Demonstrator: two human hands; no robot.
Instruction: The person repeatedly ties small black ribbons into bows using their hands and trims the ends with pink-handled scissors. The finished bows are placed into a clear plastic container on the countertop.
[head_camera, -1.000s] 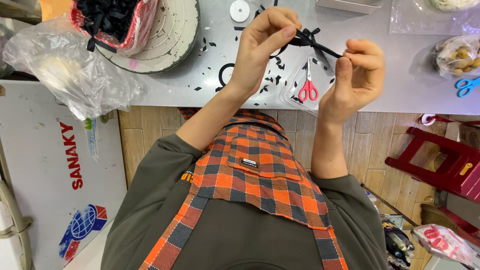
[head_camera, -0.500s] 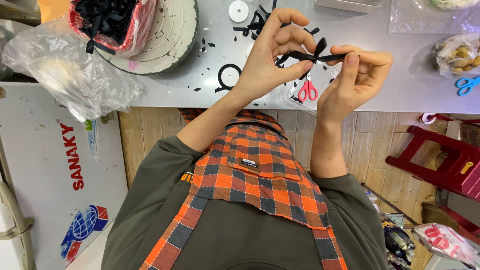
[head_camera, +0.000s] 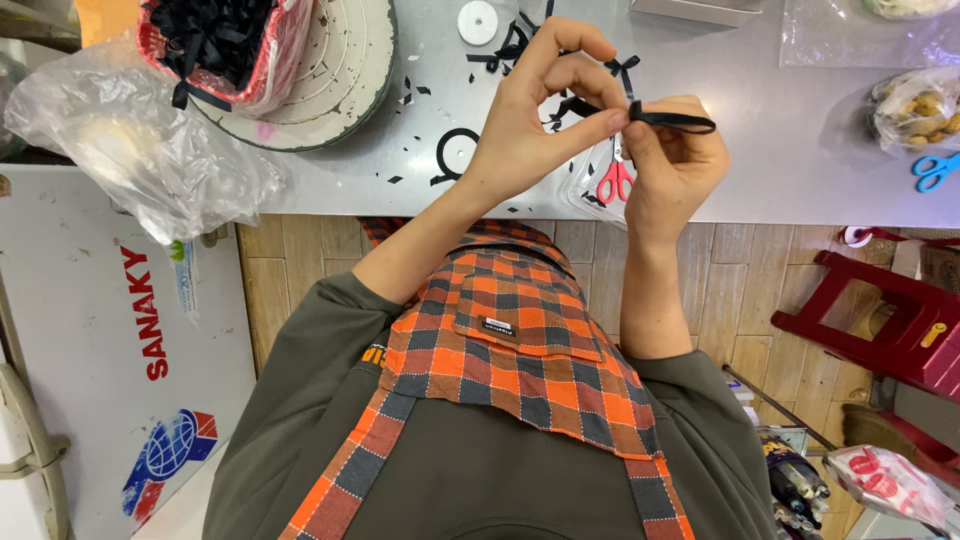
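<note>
While both hands hang above the grey table (head_camera: 780, 150), the left hand (head_camera: 530, 120) and right hand (head_camera: 675, 165) each pinch a black ribbon (head_camera: 672, 119) between fingertips. A loosened pinch would probably let its loop spring open. Red scissors (head_camera: 614, 182) lie just below near the table's edge; open room lies rightward.

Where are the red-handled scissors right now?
Head view: red-handled scissors lie on the grey table, right of centre, just under the right hand.
</note>
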